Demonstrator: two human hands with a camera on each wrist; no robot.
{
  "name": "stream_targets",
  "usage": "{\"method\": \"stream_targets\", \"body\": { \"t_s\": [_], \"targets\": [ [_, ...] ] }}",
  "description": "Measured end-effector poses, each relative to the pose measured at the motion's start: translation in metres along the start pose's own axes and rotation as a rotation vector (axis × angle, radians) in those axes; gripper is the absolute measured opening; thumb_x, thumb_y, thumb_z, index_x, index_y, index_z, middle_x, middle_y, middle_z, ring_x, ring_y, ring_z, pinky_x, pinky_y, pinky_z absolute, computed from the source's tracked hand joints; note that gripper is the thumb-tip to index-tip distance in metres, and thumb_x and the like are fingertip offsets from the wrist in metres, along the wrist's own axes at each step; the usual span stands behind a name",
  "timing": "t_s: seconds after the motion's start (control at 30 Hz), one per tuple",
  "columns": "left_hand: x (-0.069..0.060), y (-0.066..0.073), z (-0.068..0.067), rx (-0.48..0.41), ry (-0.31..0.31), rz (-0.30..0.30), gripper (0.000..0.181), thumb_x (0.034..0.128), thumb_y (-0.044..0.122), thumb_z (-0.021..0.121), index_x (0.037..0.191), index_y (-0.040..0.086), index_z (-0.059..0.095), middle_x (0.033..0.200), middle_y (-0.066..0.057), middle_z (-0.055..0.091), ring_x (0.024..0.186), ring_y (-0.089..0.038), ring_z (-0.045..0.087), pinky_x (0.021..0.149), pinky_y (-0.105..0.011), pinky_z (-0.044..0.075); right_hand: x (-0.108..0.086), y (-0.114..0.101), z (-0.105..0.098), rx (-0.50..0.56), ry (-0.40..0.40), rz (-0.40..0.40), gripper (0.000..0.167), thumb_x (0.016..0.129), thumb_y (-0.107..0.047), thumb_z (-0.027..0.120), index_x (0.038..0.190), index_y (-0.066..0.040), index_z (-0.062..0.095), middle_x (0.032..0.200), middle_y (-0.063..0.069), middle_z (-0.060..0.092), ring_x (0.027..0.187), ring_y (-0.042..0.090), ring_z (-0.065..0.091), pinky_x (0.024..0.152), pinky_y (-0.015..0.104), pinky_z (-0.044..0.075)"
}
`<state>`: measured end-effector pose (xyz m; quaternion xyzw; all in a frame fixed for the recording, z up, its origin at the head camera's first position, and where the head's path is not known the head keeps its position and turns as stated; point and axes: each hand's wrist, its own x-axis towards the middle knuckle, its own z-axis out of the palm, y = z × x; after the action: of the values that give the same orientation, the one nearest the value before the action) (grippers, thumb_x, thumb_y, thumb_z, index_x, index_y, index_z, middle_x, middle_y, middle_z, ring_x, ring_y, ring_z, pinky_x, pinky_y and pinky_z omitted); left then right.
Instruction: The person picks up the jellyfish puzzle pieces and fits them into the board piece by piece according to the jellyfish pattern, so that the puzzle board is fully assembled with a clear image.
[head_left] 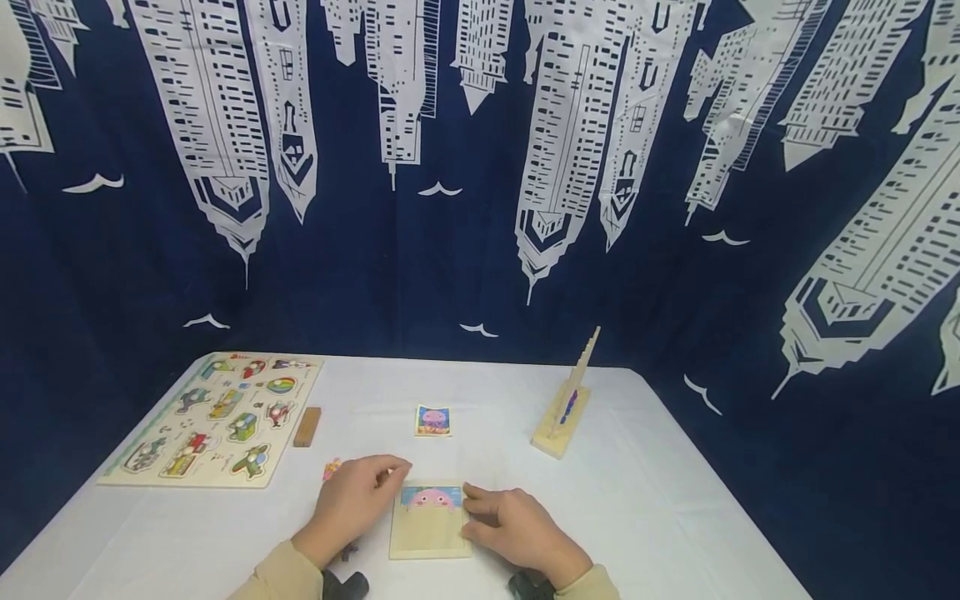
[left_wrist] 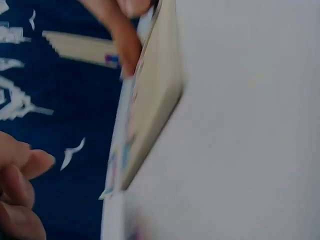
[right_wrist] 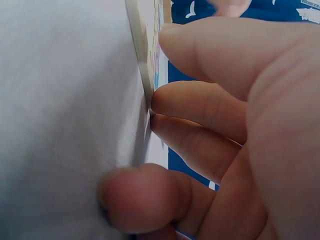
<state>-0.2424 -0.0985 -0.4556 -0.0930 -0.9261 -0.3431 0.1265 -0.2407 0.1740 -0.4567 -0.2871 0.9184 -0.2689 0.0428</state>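
Observation:
A small wooden tray (head_left: 430, 537) lies on the white table, with a pink-faced, blue-edged picture strip (head_left: 431, 497) across its far end. My left hand (head_left: 358, 502) is by the tray's far left corner, its fingers loosely bent; in the left wrist view the left hand (left_wrist: 19, 187) shows nothing between its fingertips. At the tray's right side is my right hand (head_left: 519, 531), fingers spread. The right wrist view shows fingertips of the right hand (right_wrist: 215, 110) against the tray's edge (right_wrist: 142, 60). A pink-orange piece (head_left: 332, 469) lies beside my left hand, partly hidden.
A picture card (head_left: 433, 421) lies beyond the tray. At the left are a large puzzle board (head_left: 217, 421) and a brown block (head_left: 307, 427). A wooden stand (head_left: 562, 417) with an upright part is at the back right. Near my left wrist lies a dark piece (head_left: 348, 551).

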Motion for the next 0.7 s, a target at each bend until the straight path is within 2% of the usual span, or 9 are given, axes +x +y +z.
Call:
{"method": "stream_targets", "body": {
  "t_s": [0.1, 0.17, 0.2, 0.3, 0.4, 0.47, 0.53, 0.7],
  "targets": [
    [0.004, -0.003, -0.026, -0.140, 0.101, -0.105, 0.017, 0.0980, 0.035, 0.070, 0.106, 0.023, 0.080, 0.065, 0.009, 0.058, 0.054, -0.009, 0.047, 0.051, -0.025, 0.038, 0.000, 0.000, 0.000, 0.003, 0.000, 0.007, 0.044, 0.095, -0.041, 0.072, 0.126, -0.011, 0.073, 0.143, 0.001, 0.062, 0.131, 0.029, 0.061, 0.103, 0.052, 0.051],
    [0.005, -0.007, -0.044, -0.220, 0.149, -0.157, 0.019, 0.0973, 0.034, 0.071, 0.105, 0.019, 0.080, 0.073, 0.005, 0.064, 0.060, -0.012, 0.051, 0.054, -0.025, 0.042, 0.000, 0.000, 0.000, 0.005, 0.002, 0.008, 0.044, 0.094, -0.041, 0.073, 0.126, -0.011, 0.073, 0.144, 0.001, 0.062, 0.131, 0.030, 0.060, 0.103, 0.052, 0.051],
    [0.005, -0.010, -0.053, -0.272, 0.154, -0.191, 0.022, 0.0973, 0.035, 0.071, 0.108, 0.017, 0.079, 0.081, 0.003, 0.067, 0.066, -0.013, 0.054, 0.058, -0.024, 0.044, 0.000, 0.000, 0.000, 0.006, 0.003, 0.007, 0.044, 0.094, -0.041, 0.073, 0.126, -0.011, 0.073, 0.144, 0.001, 0.062, 0.131, 0.030, 0.060, 0.103, 0.052, 0.051],
    [-0.001, -0.019, -0.074, -0.414, 0.117, -0.308, 0.037, 0.0963, 0.044, 0.071, 0.117, 0.014, 0.075, 0.103, -0.002, 0.071, 0.085, -0.016, 0.058, 0.069, -0.023, 0.048, 0.001, 0.000, 0.001, 0.015, 0.002, 0.008, 0.043, 0.094, -0.040, 0.073, 0.126, -0.011, 0.074, 0.143, 0.002, 0.063, 0.131, 0.030, 0.060, 0.103, 0.052, 0.051],
    [-0.009, -0.028, -0.082, -0.505, 0.045, -0.412, 0.050, 0.0945, 0.051, 0.071, 0.125, 0.011, 0.070, 0.116, 0.000, 0.069, 0.097, -0.016, 0.057, 0.076, -0.024, 0.049, 0.001, 0.000, 0.001, 0.017, 0.000, 0.019, 0.043, 0.094, -0.041, 0.073, 0.126, -0.011, 0.074, 0.143, 0.001, 0.062, 0.132, 0.029, 0.060, 0.103, 0.052, 0.051],
    [-0.014, -0.034, -0.083, -0.516, 0.021, -0.449, 0.050, 0.0939, 0.050, 0.073, 0.124, 0.010, 0.069, 0.115, 0.000, 0.069, 0.097, -0.016, 0.057, 0.075, -0.025, 0.049, 0.001, 0.000, 0.001, 0.018, 0.001, 0.019, 0.043, 0.095, -0.041, 0.072, 0.126, -0.011, 0.074, 0.143, 0.001, 0.062, 0.131, 0.030, 0.060, 0.103, 0.053, 0.051],
    [-0.018, -0.039, -0.083, -0.500, 0.022, -0.457, 0.048, 0.0941, 0.047, 0.073, 0.122, 0.008, 0.071, 0.114, 0.000, 0.069, 0.095, -0.015, 0.056, 0.074, -0.025, 0.049, 0.001, 0.001, 0.001, 0.014, 0.001, 0.019, 0.043, 0.095, -0.041, 0.072, 0.126, -0.011, 0.074, 0.144, 0.001, 0.062, 0.131, 0.030, 0.060, 0.104, 0.052, 0.051],
    [-0.024, -0.044, -0.087, -0.423, 0.063, -0.430, 0.048, 0.0928, 0.048, 0.075, 0.121, 0.009, 0.074, 0.114, -0.002, 0.070, 0.094, -0.015, 0.057, 0.075, -0.026, 0.049, 0.002, 0.002, 0.003, 0.010, 0.003, 0.015, 0.043, 0.095, -0.041, 0.072, 0.126, -0.011, 0.073, 0.144, 0.000, 0.062, 0.131, 0.028, 0.060, 0.104, 0.051, 0.051]
  ]
}}
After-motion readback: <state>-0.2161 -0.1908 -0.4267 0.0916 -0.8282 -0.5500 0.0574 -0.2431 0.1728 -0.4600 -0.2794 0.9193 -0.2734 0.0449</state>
